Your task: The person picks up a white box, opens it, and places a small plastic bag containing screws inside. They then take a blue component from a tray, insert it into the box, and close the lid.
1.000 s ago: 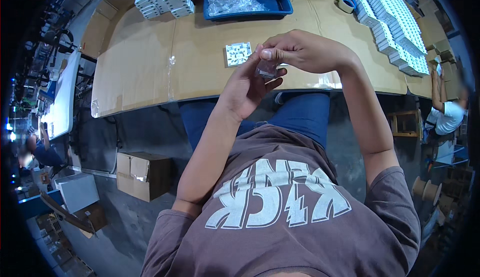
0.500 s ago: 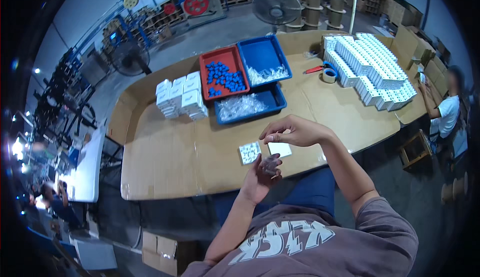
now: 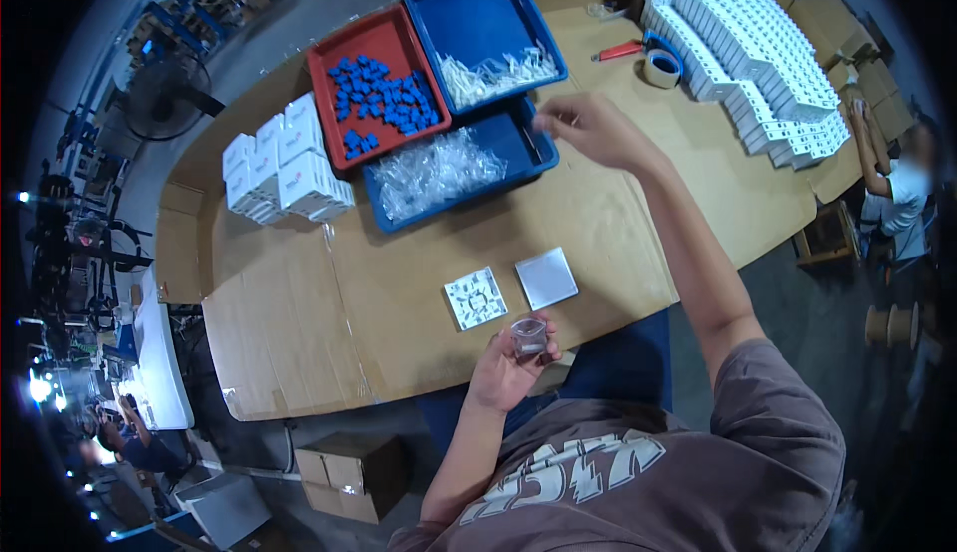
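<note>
In my left hand I hold a small clear plastic bag, its fingers wrapped round it near the table's front edge. Something pale seems to lie inside the bag; I cannot make out what. My right hand is raised by the right ends of the blue trays, fingers loosely bent and apart, with nothing visible in them. Beyond my left hand lie a white square plate with a grey pattern and a plain white square piece. A blue tray of clear bags stands farther back.
A red tray holds several blue pieces. Beside it, another blue tray contains small whitish pieces. White boxes are stacked at left, with a larger stack at far right. A tape roll and red cutter lie nearby. Another person sits at right.
My right hand has moved away from my left hand, outward to the trays. My left hand keeps the bag and has shifted slightly toward me. The view has tilted downward.
</note>
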A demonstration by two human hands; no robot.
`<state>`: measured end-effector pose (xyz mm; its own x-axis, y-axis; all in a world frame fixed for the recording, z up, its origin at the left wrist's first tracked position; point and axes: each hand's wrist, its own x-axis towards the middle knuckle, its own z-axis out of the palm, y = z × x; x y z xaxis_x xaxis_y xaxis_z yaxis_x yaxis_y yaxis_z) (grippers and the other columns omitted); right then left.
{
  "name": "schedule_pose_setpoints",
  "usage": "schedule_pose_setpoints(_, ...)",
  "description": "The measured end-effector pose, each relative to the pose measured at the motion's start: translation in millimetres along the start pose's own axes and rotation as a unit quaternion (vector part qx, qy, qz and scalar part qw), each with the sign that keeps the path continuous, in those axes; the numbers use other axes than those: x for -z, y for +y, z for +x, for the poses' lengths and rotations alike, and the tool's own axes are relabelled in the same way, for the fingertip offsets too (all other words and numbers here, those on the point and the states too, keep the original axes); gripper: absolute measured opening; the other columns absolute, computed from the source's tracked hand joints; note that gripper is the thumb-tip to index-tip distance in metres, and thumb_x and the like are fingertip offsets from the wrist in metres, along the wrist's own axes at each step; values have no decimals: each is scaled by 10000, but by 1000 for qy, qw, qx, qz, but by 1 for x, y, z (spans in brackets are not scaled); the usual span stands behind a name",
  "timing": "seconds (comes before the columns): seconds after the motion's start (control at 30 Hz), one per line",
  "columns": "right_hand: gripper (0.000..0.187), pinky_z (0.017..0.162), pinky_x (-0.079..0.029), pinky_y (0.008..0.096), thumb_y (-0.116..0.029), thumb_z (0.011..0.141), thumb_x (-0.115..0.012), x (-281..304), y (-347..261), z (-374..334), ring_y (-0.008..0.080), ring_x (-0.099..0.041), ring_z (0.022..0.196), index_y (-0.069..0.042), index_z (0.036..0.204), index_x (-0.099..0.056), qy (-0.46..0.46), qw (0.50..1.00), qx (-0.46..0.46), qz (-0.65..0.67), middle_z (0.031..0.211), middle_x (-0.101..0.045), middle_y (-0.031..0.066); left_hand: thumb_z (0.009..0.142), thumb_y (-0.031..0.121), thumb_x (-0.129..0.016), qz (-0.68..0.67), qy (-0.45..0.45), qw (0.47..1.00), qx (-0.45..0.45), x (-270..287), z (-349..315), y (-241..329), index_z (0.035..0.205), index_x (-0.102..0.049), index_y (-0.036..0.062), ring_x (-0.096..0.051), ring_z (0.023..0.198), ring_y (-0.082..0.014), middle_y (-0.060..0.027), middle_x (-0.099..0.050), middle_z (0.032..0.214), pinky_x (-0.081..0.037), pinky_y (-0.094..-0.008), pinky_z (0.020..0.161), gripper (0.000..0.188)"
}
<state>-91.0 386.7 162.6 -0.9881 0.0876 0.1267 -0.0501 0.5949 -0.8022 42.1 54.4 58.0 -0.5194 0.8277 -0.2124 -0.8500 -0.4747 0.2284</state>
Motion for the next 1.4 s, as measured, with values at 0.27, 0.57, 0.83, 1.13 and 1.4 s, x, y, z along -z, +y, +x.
schedule_pose_setpoints(0.27,186,776,-554,449,-224,951,-633,14,74,109,364,-714,891,-122,1024,-770,186,951,-23,-245,917,-751,129,1041,509,-535,-44,-18,998,44,22,18,-2,1325,-594,-13,-604,1052,-295,-125,-690,1127,-466,-470,998,597)
schedule_pose_setpoints(0.57,149,722,-583,475,-95,810,-642,-22,133,166,364,-746,860,-94,898,-763,136,884,-58,-444,884,-755,164,1037,521,-537,-48,-3,998,40,28,29,6,1293,-598,-13,-597,996,-276,-124,-665,1122,-463,-460,977,595)
schedule_pose_setpoints(0.83,159,747,-583,486,-115,802,-651,-30,133,185,384,-734,907,-95,916,-761,150,876,-77,-452,927,-756,171,1033,538,-532,-26,18,999,36,31,24,10,1297,-581,-24,-600,980,-271,-125,-652,1111,-468,-446,962,623)
schedule_pose_setpoints(1.13,196,781,-578,471,-187,813,-683,-21,145,196,365,-727,932,-91,976,-734,125,873,-61,-467,953,-751,159,1034,511,-550,-3,16,1000,9,31,14,15,1296,-586,-28,-619,973,-284,-148,-654,1143,-488,-459,950,601)
schedule_pose_setpoints(1.4,245,889,-545,460,-219,834,-686,11,144,195,341,-682,1046,-82,1037,-700,87,944,-32,-316,1047,-726,143,1046,491,-543,4,22,1000,-4,20,7,25,1300,-592,-28,-623,979,-274,-149,-654,1157,-500,-459,966,580)
